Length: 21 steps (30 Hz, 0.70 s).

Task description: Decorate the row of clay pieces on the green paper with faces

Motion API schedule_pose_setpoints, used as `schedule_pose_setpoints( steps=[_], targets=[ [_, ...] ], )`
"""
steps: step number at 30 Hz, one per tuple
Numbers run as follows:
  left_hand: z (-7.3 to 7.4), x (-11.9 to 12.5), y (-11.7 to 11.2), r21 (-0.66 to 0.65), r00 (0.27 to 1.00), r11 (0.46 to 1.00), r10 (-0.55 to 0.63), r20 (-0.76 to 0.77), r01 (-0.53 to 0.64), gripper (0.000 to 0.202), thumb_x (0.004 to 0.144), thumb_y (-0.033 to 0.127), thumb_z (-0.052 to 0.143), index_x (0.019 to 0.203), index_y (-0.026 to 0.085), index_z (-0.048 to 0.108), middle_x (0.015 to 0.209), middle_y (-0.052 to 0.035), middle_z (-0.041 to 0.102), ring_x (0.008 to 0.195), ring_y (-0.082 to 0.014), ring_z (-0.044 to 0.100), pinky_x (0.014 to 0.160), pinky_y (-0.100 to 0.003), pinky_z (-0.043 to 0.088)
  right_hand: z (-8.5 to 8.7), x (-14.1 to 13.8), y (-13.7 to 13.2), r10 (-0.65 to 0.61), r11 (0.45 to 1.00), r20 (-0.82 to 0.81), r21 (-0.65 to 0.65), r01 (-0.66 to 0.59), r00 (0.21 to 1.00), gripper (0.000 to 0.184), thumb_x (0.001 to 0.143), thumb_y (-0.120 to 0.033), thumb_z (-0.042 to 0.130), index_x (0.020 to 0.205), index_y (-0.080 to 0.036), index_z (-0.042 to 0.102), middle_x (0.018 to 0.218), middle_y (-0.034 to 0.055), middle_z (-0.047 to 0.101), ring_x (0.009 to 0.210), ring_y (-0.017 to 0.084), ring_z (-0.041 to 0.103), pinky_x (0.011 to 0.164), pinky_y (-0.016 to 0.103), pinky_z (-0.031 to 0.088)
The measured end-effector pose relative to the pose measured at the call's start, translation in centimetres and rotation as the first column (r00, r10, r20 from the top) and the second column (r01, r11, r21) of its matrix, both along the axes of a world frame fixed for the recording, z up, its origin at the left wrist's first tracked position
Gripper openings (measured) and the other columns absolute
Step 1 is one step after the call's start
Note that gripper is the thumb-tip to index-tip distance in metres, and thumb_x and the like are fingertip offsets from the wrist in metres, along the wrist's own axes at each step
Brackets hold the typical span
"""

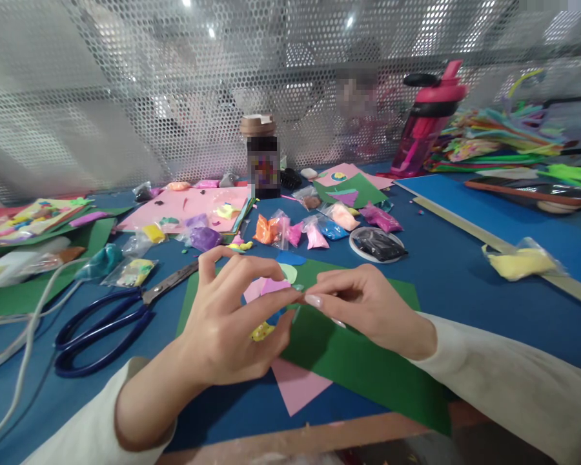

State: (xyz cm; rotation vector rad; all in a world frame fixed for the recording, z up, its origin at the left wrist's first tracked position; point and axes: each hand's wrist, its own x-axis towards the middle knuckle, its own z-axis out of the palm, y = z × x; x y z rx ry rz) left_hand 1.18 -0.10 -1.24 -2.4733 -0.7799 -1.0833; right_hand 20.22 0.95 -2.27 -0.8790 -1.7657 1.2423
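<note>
My left hand is over the middle of a green sheet, its fingers curved and its fingertips meeting those of my right hand. Both hands are pinched together. A tiny greenish bit shows at the fingertips, too small to name. Below and behind my left hand, partly hidden, lie pink-purple paper, a pale green round piece and a yellow dotted piece. A pink sheet sticks out under the green one. Scissors with blue handles rest partly open left of my left hand.
Several small bags of coloured clay lie across the blue table, beside a round lid with black clay. Behind stand a lidded cup and a pink bottle before a perforated metal screen. A white cable runs at left.
</note>
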Motion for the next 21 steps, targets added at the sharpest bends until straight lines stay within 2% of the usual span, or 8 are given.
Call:
schedule_pose_setpoints(
  steps=[9,15,21],
  targets=[
    [-0.25,0.39,0.09,0.087,0.999,0.996,0.019,-0.041,-0.015,0.017,0.07,0.012,0.061,0.085,0.02,0.06,0.086,-0.0044,0.06,0.073,-0.0149,0.055,0.078,-0.044,0.036,-0.1,-0.04,-0.04,0.04,0.999,-0.011,-0.008,-0.04,0.999,0.016,0.076,-0.018,0.056,0.061,-0.013,0.06,0.052,-0.0037,0.041,0.047,0.006,0.034,0.041,0.021,0.025],
    [-0.4,0.23,0.18,0.101,0.997,0.995,0.024,-0.078,-0.016,0.016,0.071,0.011,0.061,0.084,0.019,0.06,0.088,-0.0045,0.06,0.074,-0.0145,0.055,0.079,-0.043,0.036,0.04,-0.08,-0.01,0.044,0.999,0.008,0.015,-0.044,0.999,0.029,0.077,-0.017,0.054,0.048,-0.015,0.049,0.05,-0.0043,0.04,0.045,0.005,0.034,0.041,0.021,0.025],
    [-0.44,0.18,0.28,0.088,0.997,0.996,-0.02,-0.072,0.026,0.018,0.069,0.007,0.06,0.084,0.018,0.06,0.087,-0.0052,0.059,0.074,-0.0147,0.054,0.075,-0.04,0.038,0.03,0.01,-0.09,0.043,0.999,0.018,-0.006,-0.043,0.999,0.026,0.076,-0.016,0.053,0.05,-0.014,0.052,0.049,-0.0051,0.039,0.045,0.005,0.034,0.041,0.02,0.025]
  ],
)
